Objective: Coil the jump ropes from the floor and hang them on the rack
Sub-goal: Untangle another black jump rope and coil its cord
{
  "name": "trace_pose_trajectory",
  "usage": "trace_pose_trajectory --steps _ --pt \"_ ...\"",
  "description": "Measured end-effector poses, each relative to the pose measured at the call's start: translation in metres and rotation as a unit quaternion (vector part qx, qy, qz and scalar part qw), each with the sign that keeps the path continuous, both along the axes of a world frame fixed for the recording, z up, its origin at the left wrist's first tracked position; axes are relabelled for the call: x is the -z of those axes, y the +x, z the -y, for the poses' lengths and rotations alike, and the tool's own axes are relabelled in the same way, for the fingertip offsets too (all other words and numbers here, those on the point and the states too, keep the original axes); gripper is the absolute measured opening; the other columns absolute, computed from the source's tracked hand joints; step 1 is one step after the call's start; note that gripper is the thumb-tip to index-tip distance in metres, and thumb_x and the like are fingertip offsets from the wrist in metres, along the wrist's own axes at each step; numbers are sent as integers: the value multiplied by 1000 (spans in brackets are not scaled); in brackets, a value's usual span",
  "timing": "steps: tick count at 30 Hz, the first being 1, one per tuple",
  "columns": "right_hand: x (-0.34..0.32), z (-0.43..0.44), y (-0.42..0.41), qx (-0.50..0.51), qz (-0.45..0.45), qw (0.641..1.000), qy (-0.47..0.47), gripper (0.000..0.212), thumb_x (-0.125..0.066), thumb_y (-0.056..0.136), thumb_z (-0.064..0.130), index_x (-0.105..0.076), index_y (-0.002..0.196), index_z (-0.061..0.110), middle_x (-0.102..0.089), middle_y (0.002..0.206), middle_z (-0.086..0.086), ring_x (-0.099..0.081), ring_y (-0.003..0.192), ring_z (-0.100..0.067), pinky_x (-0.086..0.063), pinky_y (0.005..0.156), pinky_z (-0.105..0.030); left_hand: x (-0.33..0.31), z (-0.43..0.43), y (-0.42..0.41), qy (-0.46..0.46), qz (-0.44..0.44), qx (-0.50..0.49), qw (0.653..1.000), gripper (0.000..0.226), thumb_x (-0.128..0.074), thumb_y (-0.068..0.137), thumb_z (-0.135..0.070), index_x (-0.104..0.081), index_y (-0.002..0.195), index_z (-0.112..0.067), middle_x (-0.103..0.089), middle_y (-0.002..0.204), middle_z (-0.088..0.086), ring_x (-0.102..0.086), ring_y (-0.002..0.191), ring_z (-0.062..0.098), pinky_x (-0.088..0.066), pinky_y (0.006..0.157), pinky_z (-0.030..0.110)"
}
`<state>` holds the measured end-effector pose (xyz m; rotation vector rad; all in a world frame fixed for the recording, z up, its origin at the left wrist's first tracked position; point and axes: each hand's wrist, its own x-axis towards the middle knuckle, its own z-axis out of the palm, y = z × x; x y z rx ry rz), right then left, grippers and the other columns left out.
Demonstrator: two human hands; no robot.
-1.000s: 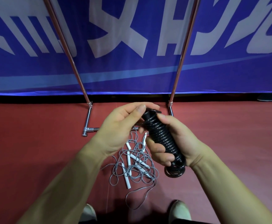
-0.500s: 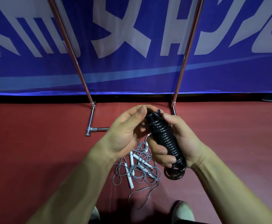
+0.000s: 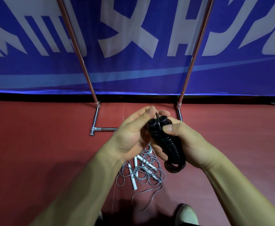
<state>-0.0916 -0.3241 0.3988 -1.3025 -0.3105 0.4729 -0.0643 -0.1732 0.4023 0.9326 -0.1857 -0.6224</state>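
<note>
A black jump rope (image 3: pixel 169 145) is wound tightly round its two handles into a thick bundle, with a small loop hanging at its lower end. My right hand (image 3: pixel 187 144) grips the bundle, thumb pressed on its top. My left hand (image 3: pixel 133 132) cups the top end and pinches the rope's free end there. Below my hands, grey jump ropes with white handles (image 3: pixel 141 170) lie tangled on the red floor. The chrome rack (image 3: pixel 96 116) stands just beyond, its two uprights rising out of view.
A blue banner with white characters (image 3: pixel 133 46) hangs behind the rack. The rack's foot bar (image 3: pixel 104 128) lies on the floor left of my hands. My shoes (image 3: pixel 185 214) show at the bottom edge.
My left hand has slid over the top of the black bundle and now pinches the rope end there. My right thumb has come onto the bundle's front. The bundle sits more upright.
</note>
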Motion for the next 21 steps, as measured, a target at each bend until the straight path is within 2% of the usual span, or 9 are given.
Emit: trace_pose_trajectory --steps 3,5,7,10,12,14,17,19,21 --pt "0 -1 -2 61 23 998 -5 47 -51 80 35 -46 82 -12 -47 54 -25 -39 45 -28 -31 51 -41 -3 7 -2 -13 -14 -30 999 13 -67 81 -34 -77 82 -27 -73 96 -3 -67 92 16 -55 80 31" --pt "0 -2 -4 91 33 995 -4 39 -53 79 34 -50 86 -4 -49 55 -19 -40 45 -25 -31 49 -36 -4 8 -1 -17 -10 -50 999 11 -68 78 -29 -77 85 -28 -74 95 -1 -71 81 12 -57 69 25" --pt "1 -3 -5 114 42 993 0 27 -54 78 33 -55 84 7 -50 55 -15 -42 44 -23 -33 47 -30 -3 7 3 10 18 -69 997 13 -66 81 -22 -78 79 -27 -76 96 -1 -72 81 13 -58 70 24" --pt "0 -4 -4 141 47 989 -5 17 -55 78 29 -58 84 14 -52 56 -12 -43 45 -22 -36 47 -28 0 2 6 68 90 -81 990 26 -57 87 -16 -80 85 -25 -77 103 2 -72 92 15 -56 81 25" --pt "0 -2 -2 158 44 986 -21 17 -54 79 26 -58 88 12 -52 57 -12 -43 46 -22 -37 48 -28 0 0 7 88 118 -101 984 29 -54 88 -17 -82 89 -22 -77 105 4 -71 98 17 -55 83 25" --pt "0 -1 -1 167 45 984 -35 15 -54 81 25 -64 89 17 -52 58 -12 -43 47 -22 -35 49 -29 1 0 6 105 162 -133 972 30 -53 87 -28 -81 92 -19 -77 104 6 -71 100 19 -53 84 26" --pt "1 -1 -1 162 54 984 -44 34 -47 87 15 -73 103 32 -47 58 -11 -40 49 -22 -31 50 -34 5 2 6 171 253 -163 938 20 -62 85 -33 -75 92 -21 -77 95 2 -71 91 16 -53 82 25" --pt "2 -1 -1 172 61 981 -62 36 -47 88 14 -73 105 31 -45 59 -12 -39 49 -21 -30 50 -35 9 4 6 203 270 -171 926 11 -67 82 -32 -73 88 -25 -77 92 1 -71 89 14 -54 82 25" --pt "4 0 -1 184 64 976 -96 27 -50 85 16 -71 102 17 -48 59 -11 -41 48 -21 -32 50 -33 12 6 7 203 269 -173 926 9 -67 82 -31 -72 87 -26 -77 92 0 -71 89 14 -54 82 25"
